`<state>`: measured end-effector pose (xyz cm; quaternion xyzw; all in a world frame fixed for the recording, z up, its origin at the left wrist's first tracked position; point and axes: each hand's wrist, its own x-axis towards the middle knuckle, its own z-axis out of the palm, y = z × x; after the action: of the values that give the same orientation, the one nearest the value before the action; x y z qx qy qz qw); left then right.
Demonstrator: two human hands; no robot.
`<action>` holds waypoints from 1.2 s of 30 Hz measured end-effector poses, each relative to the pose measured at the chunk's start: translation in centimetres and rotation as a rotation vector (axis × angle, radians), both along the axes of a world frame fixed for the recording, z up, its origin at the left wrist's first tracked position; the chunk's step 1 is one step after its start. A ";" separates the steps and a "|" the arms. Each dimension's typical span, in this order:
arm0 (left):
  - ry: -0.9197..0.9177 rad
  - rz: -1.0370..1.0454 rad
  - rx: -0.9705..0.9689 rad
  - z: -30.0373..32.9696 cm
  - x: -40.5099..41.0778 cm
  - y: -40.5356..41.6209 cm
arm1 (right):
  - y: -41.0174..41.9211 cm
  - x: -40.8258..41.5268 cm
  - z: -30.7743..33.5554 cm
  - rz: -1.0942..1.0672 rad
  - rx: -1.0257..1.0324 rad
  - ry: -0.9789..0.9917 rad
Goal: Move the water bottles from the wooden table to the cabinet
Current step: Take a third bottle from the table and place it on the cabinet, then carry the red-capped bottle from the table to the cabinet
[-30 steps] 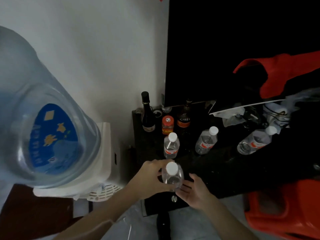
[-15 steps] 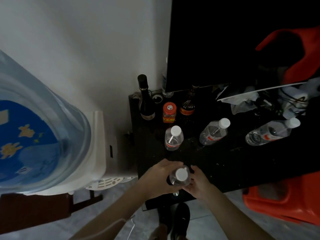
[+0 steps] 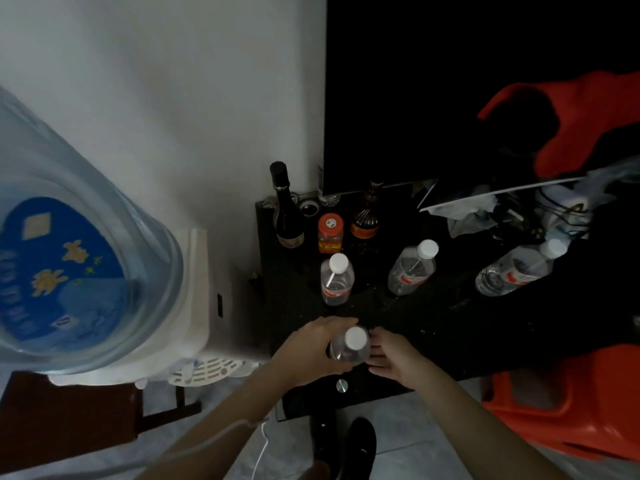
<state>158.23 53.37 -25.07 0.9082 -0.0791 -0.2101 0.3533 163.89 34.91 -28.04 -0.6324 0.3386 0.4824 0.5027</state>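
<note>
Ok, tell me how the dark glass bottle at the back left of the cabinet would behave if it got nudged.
The dark glass bottle is tall and narrow with a long neck, so it probably tips easily if pushed near the top. It looks like glass, so likely heavy for its size and breakable. It stands close to the orange-lidded jar, so a fall could knock that too.

One head-worn wide-angle camera looks steeply down and forward, close over the dark cabinet (image 3: 433,327) top against the white wall (image 3: 173,98); the person's forearms enter from the bottom edge.
</note>
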 end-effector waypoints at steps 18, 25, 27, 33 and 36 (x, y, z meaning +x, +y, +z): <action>-0.230 0.636 0.697 13.8 -7.8 -1.5 | 1.2 -0.3 18.7 1.261 -0.299 -1.326; 0.025 0.934 0.761 13.5 -19.1 -1.4 | 6.7 -6.6 19.2 1.568 -0.128 -1.453; 0.069 1.038 0.758 13.9 -21.8 -1.3 | 8.3 -8.8 19.3 1.633 -0.080 -1.519; 0.146 1.333 0.766 15.4 -31.1 -2.8 | 12.8 -17.6 19.1 1.896 0.137 -1.563; 0.214 1.447 0.847 16.0 -37.1 -4.5 | 13.9 -23.1 19.5 2.009 0.271 -1.598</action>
<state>121.18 48.89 -9.08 0.7659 0.6412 -0.0291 0.0363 140.82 48.86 -8.55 -0.6644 -0.7271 0.1674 0.0433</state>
